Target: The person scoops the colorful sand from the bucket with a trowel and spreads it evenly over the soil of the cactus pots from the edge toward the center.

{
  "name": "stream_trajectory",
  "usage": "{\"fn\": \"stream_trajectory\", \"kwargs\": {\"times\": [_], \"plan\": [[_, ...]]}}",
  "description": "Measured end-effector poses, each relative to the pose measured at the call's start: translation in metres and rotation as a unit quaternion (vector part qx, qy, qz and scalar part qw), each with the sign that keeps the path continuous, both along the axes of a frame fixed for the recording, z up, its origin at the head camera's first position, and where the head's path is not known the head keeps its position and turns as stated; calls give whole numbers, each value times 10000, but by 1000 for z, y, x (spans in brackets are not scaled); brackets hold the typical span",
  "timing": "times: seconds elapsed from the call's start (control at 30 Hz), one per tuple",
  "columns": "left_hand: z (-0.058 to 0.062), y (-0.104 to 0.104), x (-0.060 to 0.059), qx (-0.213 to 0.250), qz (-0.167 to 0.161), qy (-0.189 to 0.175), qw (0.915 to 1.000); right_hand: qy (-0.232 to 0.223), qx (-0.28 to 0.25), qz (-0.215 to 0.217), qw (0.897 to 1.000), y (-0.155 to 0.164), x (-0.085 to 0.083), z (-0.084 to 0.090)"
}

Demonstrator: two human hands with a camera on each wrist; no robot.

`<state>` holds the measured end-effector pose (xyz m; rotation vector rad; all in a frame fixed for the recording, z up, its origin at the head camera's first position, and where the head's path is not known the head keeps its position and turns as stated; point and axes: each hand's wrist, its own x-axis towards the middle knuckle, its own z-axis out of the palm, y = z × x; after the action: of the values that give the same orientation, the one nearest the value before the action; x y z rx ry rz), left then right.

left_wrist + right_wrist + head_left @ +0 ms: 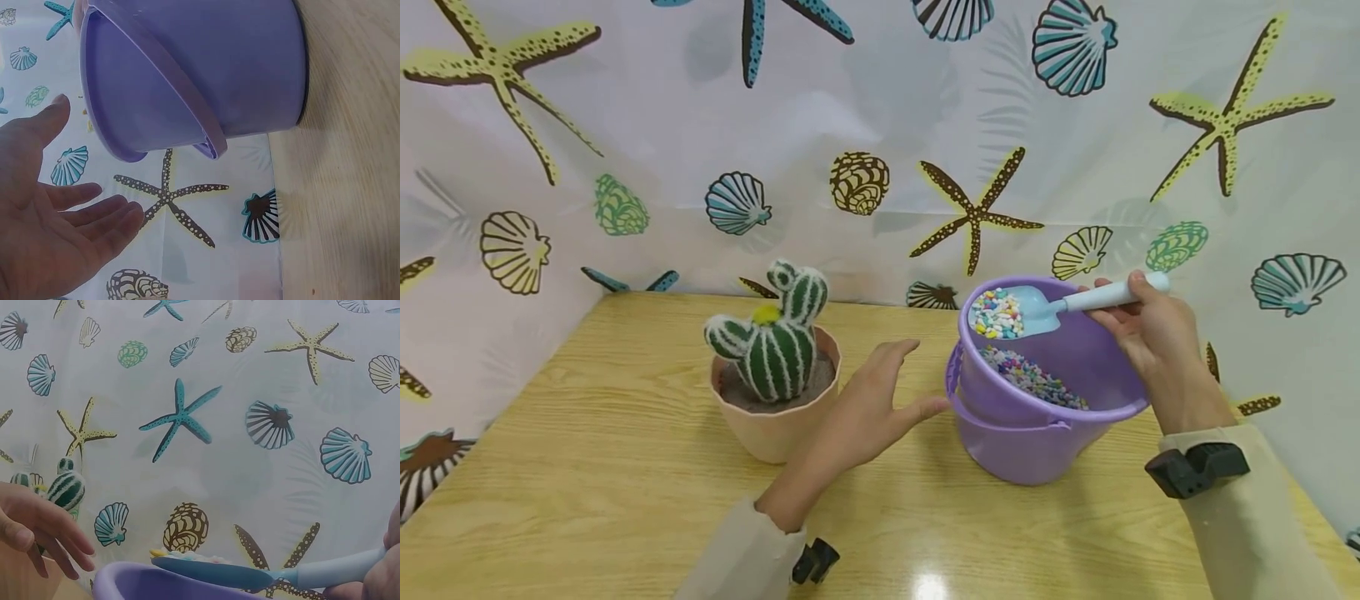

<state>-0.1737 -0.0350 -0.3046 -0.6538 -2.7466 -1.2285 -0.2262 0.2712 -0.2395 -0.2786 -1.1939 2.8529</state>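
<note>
My right hand (1157,329) grips the pale handle of a light blue scoop (1041,310) held over the rim of a purple bucket (1022,450). Small multicoloured pebbles (996,313) fill the scoop's blade, and more of these pebbles (1033,379) lie at the bottom of the bucket. Between the bucket and a potted cactus (775,358) is my left hand (868,408), its fingers extended and thumb apart, holding nothing. In the left wrist view the left palm (56,244) faces the bucket's side. The right wrist view shows the scoop (219,573) nearly level.
The green cactus with white ridges and a yellow flower stands in brown soil in a peach pot (775,433), left of the left hand. Behind the wooden table (587,467) hangs a white cloth (662,125) printed with starfish and shells. The bucket's handle (181,81) hangs down on its left side.
</note>
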Motion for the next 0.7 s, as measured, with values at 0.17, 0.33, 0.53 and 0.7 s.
{"fn": "stream_trajectory", "kwargs": {"times": [0.17,0.33,0.53,0.7], "plan": [[0,-8,5,-203,69,115,9997,-45,-70,4,10000,-4,0,-1],[-1,-16,12,-234,163,63,9996,-75,-265,78,9996,-9,1,0],[-4,-30,20,-140,243,-45,9996,-56,-301,74,9995,-21,2,3],[-6,-40,24,-84,189,-83,9998,17,-417,223,9989,-29,2,4]]}}
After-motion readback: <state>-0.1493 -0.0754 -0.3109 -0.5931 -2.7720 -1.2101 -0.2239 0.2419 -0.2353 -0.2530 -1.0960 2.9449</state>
